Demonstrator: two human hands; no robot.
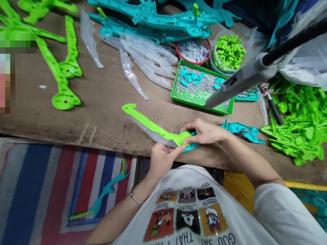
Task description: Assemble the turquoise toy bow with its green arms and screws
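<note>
A worn wooden workbench (102,102) strewn with plastic toy parts fills the scene, a striped mat (38,187) lying below its front edge. At that edge, a person in a white printed T-shirt works on a green arm (150,126), a long flat piece lying on the bench with a clear blade (148,131) under it. The left hand (162,158) pinches the arm's near end from below, fingers closed on it. The right hand (204,131) grips the green hub (185,137) at that same end, pressing it against a teal body (241,131) that stretches off to the right. Just behind the hands stands a green tray (199,98) holding small metal pins and teal clips, with a grey power tool (242,81) hanging over it. A red basket (192,51) and a clear tub (228,52) of green pegs sit further back. More clear blades (145,61) lie mid-bench, green arms (61,68) at left, a heap of green parts (298,119) at right, teal frames (166,20) along the far side. One teal-and-green piece (102,197) lies on the mat
</note>
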